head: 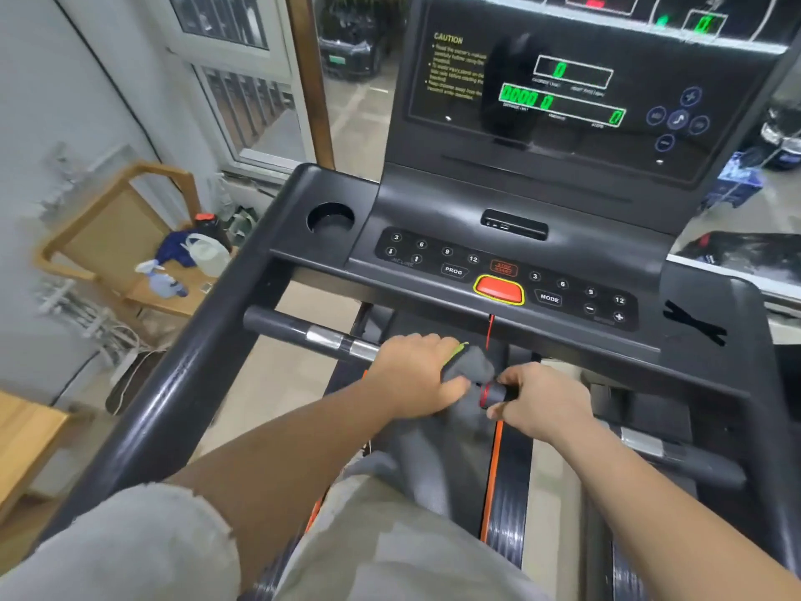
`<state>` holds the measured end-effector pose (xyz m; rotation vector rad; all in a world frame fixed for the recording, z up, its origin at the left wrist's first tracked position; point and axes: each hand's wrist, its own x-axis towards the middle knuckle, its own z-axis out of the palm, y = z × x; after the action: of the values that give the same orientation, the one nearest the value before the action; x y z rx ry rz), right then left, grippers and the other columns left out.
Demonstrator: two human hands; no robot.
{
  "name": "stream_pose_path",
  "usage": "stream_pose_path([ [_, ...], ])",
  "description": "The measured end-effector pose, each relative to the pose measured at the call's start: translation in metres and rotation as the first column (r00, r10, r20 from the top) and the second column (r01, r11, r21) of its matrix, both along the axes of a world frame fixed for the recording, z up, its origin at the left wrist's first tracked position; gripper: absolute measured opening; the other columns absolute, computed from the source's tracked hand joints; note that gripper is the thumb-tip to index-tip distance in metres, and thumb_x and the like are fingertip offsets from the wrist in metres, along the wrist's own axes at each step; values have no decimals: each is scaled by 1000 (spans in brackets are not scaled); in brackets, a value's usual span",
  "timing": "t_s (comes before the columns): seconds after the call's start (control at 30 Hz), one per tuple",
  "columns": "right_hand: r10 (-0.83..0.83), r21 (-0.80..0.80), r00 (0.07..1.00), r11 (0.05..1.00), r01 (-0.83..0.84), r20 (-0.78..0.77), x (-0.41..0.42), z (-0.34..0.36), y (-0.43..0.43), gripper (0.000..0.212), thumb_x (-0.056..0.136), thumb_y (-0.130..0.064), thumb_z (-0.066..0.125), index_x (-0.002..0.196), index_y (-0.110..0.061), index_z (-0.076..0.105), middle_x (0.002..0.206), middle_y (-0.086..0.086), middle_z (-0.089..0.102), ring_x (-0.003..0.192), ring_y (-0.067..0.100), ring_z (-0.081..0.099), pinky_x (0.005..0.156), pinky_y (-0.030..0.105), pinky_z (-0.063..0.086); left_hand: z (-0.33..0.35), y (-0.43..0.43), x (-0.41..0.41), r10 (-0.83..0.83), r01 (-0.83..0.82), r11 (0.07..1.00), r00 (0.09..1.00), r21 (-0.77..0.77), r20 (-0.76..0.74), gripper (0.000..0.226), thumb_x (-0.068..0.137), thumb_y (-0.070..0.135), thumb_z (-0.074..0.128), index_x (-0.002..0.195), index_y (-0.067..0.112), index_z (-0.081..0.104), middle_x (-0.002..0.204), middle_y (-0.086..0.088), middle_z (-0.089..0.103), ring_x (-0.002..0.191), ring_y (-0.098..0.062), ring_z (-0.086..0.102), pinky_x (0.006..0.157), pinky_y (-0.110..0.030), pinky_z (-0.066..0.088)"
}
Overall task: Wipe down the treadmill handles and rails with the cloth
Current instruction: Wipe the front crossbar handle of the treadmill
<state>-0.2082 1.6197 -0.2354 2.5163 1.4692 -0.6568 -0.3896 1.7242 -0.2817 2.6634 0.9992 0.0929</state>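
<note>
Far left of the red stop button [498, 290], a wooden chair [108, 219] carries bottles. Nearer the button, the black left rail [182, 375] runs diagonally. Below-left of the button, the left hand [416, 375] curls round the grey cloth [470, 366], holding it wrapped on the handle bar [303, 329]. Just below the button, the right hand [537, 399] grips a red-ringed black piece [492, 394] that touches the cloth.

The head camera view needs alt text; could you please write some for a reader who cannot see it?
A person's left hand grips a grey cloth wrapped round a black treadmill handlebar with silver sensors, while the right hand pinches its red-ringed end. Above sits the dark button console.
</note>
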Motion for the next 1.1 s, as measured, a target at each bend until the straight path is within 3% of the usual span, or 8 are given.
stream_pose_path([
  [0.1,4,-7,1000,1000,-4,-8,-2,2,0,31,73,-52,79,99,-39,69,96,-13,71,100,18,68,70,26,40,18,14,19,106,-147,936,984,-320,-141,37,96,57,45,106,23,55,113,-4,68,107,-29,63,78,-37,39],
  [0.27,19,10,1000,1000,-19,25,-5,2,-3,37,78,-53,76,112,-40,69,101,-12,69,104,19,67,74,27,42,5,-40,-3,99,-114,988,986,106,133,31,84,35,54,102,11,58,93,-8,59,87,-33,56,86,-43,41],
  [0.37,7,17,1000,1000,-7,24,-8,2,-4,39,79,-54,75,115,-41,68,107,-12,72,106,18,67,75,27,44,2,-67,-26,44,-86,991,934,103,355,33,72,29,57,98,9,61,90,-6,58,83,-28,52,83,-39,45],
  [0.5,0,-9,1000,1000,0,0,-7,3,1,41,75,-55,79,111,-38,71,99,-15,70,98,17,68,74,27,45,-6,-88,-60,202,-160,972,943,-173,264,32,81,27,54,111,19,60,102,3,62,93,-21,59,82,-33,45],
  [0.6,-1,-27,1000,1000,1,-14,-6,3,2,43,74,-54,81,111,-38,70,101,-15,71,99,16,68,76,27,47,-27,-98,-89,641,-426,703,727,-569,247,28,86,32,48,111,26,57,101,7,65,94,-19,65,83,-35,50],
  [0.77,9,-89,1000,996,-9,-8,-6,6,15,45,67,-48,83,108,-35,69,99,-12,69,94,19,65,73,27,46,3,-60,-118,798,-600,596,366,-534,480,9,93,21,53,99,27,53,91,3,62,85,-20,62,75,-41,50],
  [0.93,38,-207,999,977,-43,-27,-8,15,37,40,58,-38,89,89,-23,69,80,-10,66,87,21,68,77,29,54,20,17,-114,620,-672,738,642,-58,451,11,89,21,55,98,15,58,95,-7,62,92,-31,55,81,-43,43],
  [1.1,11,-212,999,977,-21,-48,-9,17,38,39,56,-37,91,85,-22,69,82,-8,71,88,22,70,85,35,58,-7,-14,-52,499,-558,829,773,45,393,15,82,23,55,91,12,61,88,-9,59,88,-35,52,96,-48,38],
])
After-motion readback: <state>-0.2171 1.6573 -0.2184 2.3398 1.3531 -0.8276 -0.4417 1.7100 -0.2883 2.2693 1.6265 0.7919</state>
